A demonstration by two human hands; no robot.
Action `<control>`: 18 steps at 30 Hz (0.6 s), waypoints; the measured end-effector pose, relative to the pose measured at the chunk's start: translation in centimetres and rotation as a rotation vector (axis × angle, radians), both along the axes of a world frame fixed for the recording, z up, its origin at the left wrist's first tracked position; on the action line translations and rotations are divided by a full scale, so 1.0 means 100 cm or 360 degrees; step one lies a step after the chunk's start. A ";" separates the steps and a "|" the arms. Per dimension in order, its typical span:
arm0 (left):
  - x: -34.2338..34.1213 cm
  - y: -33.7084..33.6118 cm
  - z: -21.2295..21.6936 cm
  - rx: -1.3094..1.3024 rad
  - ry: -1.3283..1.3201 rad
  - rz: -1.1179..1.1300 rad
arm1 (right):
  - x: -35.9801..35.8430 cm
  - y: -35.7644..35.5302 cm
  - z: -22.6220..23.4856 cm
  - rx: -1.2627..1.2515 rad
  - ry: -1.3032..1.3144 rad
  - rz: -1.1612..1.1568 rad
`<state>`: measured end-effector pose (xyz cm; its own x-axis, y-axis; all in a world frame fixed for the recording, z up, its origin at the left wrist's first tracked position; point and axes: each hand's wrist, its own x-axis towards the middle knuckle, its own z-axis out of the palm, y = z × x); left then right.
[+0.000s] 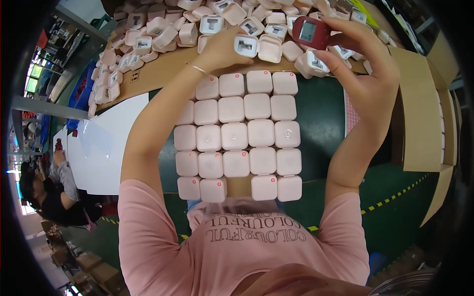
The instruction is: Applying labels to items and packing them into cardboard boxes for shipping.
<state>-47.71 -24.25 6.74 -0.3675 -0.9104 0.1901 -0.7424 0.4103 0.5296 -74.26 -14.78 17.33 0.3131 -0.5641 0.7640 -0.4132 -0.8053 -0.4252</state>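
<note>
My right hand (368, 64) pinches a small dark red device with a grey screen (311, 33) between thumb and fingers, raised over the far pile. At the pile's near edge, my left hand (222, 53) is closed around an open pale pink box (245, 46) with a white slotted insert; its lid (269, 48) is folded back to the right. Most of the left fingers are hidden behind that box. Below both hands, closed pink boxes (234, 136) stand in rows, some bearing a small red round sticker. Brown cardboard (239, 187) shows through a gap in the nearest row.
Many open pink boxes (165, 37) lie heaped on cardboard at the far side. A tall open carton (419, 113) stands at the right. White sheets (98, 153) cover the left of the green table (321, 113). Another person (59, 192) sits farther left.
</note>
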 end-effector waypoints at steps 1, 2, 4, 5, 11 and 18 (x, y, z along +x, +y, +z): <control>0.000 0.003 0.004 0.0089 0.0255 0.0033 | 0.003 0.000 0.000 0.0055 -0.0023 0.0021; -0.005 0.011 0.009 -0.0077 0.0423 -0.0008 | 0.003 -0.002 -0.001 0.0056 -0.0021 0.0010; -0.009 0.040 0.026 0.0073 0.0758 -0.0012 | 0.011 -0.011 -0.012 -0.0058 0.0055 0.0114; -0.011 0.056 0.035 0.0210 0.1109 -0.0033 | 0.019 -0.009 -0.014 -0.0062 0.0049 0.0121; -0.014 0.110 0.040 0.0344 0.1596 -0.0151 | 0.054 0.005 -0.029 -0.0171 0.0292 0.0144; -0.015 0.150 0.049 -0.0133 0.1339 -0.0059 | 0.079 0.025 -0.042 -0.0369 0.0113 0.0166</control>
